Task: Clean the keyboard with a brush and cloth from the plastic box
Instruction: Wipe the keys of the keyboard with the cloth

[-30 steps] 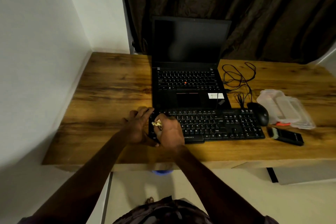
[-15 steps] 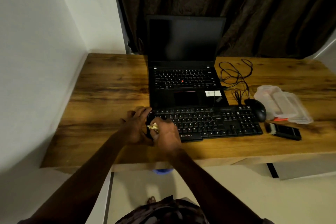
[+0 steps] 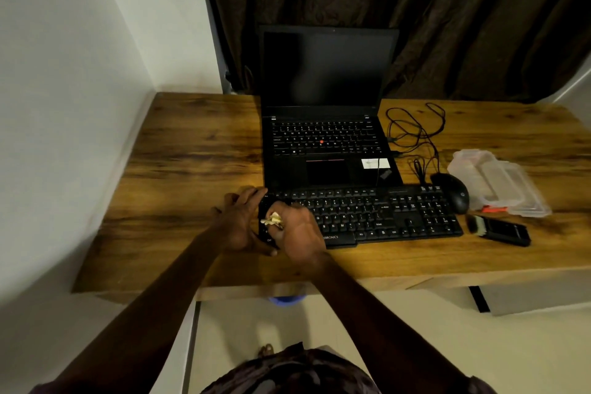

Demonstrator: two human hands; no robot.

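A black external keyboard (image 3: 377, 216) lies on the wooden desk (image 3: 192, 169) in front of an open laptop (image 3: 326, 125). My right hand (image 3: 295, 232) grips a crumpled pale yellow cloth (image 3: 272, 221) and presses it onto the keyboard's left keys. My left hand (image 3: 238, 217) holds the keyboard's left end, fingers over its top corner and thumb at its front edge. A clear plastic box (image 3: 497, 184) sits at the right. In front of it lies a black brush (image 3: 499, 229) with pale bristles.
A black mouse (image 3: 452, 192) sits between keyboard and plastic box, with tangled black cables (image 3: 415, 131) behind it. A white wall borders the desk's left side. Dark curtains hang behind the laptop. Bare wood lies left of the laptop.
My right hand with the cloth has shifted slightly over the left keys. The left hand keeps its hold on the keyboard's left end. The view has shifted a little.
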